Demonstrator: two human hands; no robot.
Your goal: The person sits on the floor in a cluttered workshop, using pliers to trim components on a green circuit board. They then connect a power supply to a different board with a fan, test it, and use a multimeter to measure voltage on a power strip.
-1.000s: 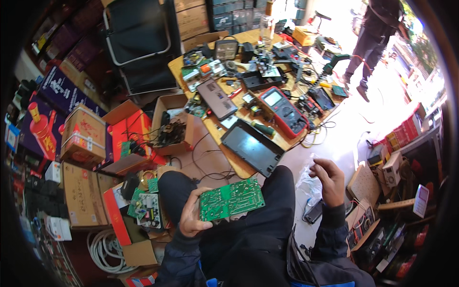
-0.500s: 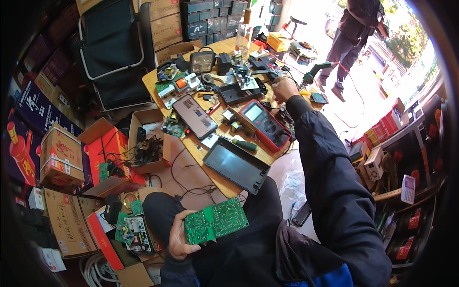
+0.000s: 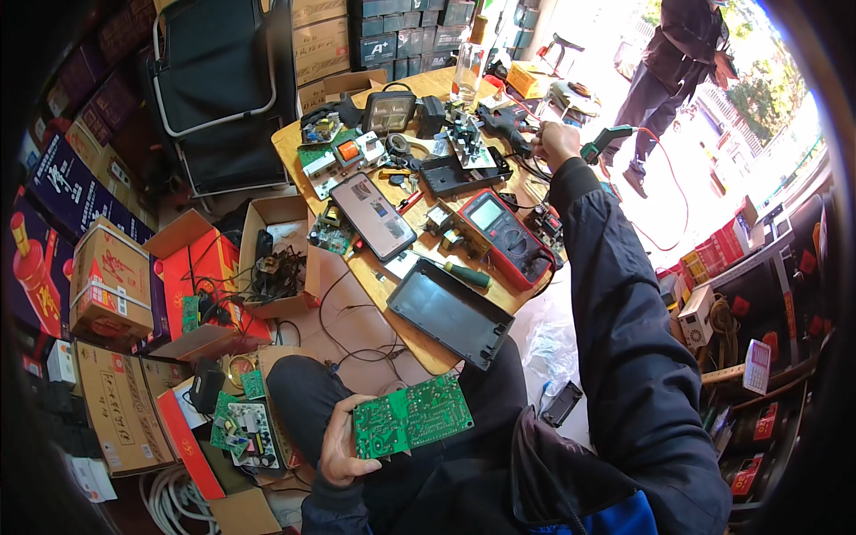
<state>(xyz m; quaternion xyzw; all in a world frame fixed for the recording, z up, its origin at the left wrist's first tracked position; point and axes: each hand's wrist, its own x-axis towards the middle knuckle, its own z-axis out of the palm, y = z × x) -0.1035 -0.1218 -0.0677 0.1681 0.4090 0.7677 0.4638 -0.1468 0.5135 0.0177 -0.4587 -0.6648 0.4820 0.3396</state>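
My left hand grips a green circuit board by its left edge, over my lap, with the soldered side up. My right arm reaches across to the far right of the wooden table. There my right hand is closed, and what it holds, if anything, is hidden. A black-handled tool lies just left of its fingers. To its right is a green-handled tool with a red cable. A red multimeter and an empty black plastic case lie nearer to me.
On the table are a phone, a green screwdriver, a glass bottle and loose electronic parts. Open cartons with cables and boards stand at left, near a folding chair. Another person stands beyond the table.
My right hand has lifted slightly, away from the parts on the table. The green-handled tool's position beside it has shifted a little. My left hand still holds the circuit board.
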